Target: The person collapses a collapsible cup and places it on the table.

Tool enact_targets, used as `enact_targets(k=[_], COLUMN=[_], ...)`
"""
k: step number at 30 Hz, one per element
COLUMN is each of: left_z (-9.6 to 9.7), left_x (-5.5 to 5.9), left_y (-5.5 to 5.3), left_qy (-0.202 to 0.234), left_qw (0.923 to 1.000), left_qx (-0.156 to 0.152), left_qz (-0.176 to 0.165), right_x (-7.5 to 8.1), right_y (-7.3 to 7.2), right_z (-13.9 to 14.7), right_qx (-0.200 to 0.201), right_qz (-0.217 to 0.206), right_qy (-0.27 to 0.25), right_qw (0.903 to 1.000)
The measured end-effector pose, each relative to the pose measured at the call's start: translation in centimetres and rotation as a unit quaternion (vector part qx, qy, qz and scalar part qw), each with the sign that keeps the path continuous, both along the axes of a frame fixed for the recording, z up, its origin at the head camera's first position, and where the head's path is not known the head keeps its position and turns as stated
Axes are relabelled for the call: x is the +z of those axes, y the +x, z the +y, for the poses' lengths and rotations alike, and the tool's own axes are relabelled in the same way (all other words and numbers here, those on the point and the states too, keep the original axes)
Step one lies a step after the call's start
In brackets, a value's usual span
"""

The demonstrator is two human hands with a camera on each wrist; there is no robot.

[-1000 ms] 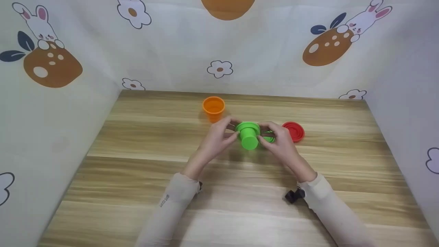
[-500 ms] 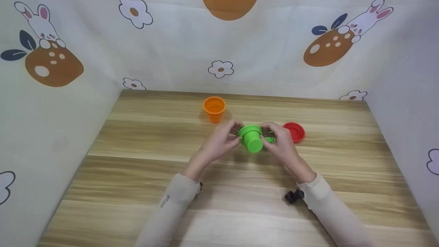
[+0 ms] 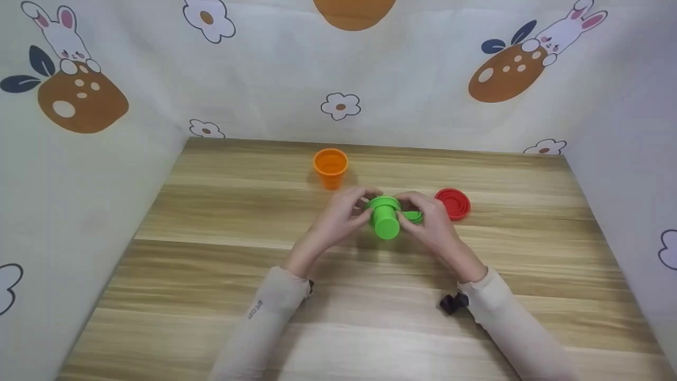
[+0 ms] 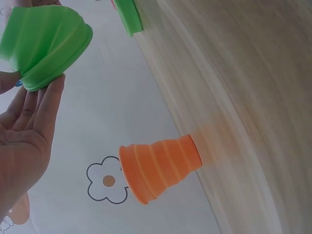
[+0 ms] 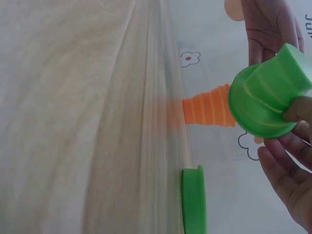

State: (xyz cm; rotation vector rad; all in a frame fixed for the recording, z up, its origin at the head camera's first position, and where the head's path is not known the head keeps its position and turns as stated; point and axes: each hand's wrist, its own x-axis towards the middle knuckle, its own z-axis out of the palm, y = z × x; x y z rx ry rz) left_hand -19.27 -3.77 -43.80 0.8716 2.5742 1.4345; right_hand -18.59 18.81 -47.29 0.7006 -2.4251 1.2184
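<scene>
A green collapsible cup is held up off the table, its base toward me and its rim away. My left hand pinches its left side at the rim between thumb and fingers. On the other side my right hand pinches the rim too. Both wrist views show the ridged wall of this green cup, dented in shape. Partly behind my right hand, a flattened green collapsible cup lies on the table. In the right wrist view that flattened green cup appears side-on.
An extended orange collapsible cup stands upright, mouth up, behind my left hand. A flat red collapsible cup lies right of my right hand. Patterned white sheeting borders the wooden table at the back and sides.
The held green cup has tilted to the right, then back, and sits slightly lower in the head view. Both hands shifted slightly with it. The orange and red cups have stayed put.
</scene>
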Motion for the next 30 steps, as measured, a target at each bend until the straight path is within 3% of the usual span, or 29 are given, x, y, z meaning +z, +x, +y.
enact_targets(k=[11,20,26,30], left_z=[-0.17,-0.18,-0.23,-0.34], left_x=[0.1,0.06,0.01,-0.14], left_y=[-0.12,-0.09,-0.05,-0.05], left_qy=[0.028,0.051,0.043,0.036], left_qw=[0.9995,0.9986,0.999,0.9993], left_qx=[0.011,0.009,0.007,0.001], left_qz=[0.012,-0.004,-0.005,-0.014], right_x=[-0.03,-0.01,-0.04,-0.06], right_y=[-0.16,-0.03,0.11,0.08], right_z=[0.18,0.08,-0.07,-0.13], right_qx=[0.01,0.0,-0.011,-0.013], right_qz=[-0.036,-0.066,-0.051,-0.012], right_qy=[-0.011,-0.039,-0.052,-0.039], right_qw=[0.9992,0.9971,0.9973,0.9991])
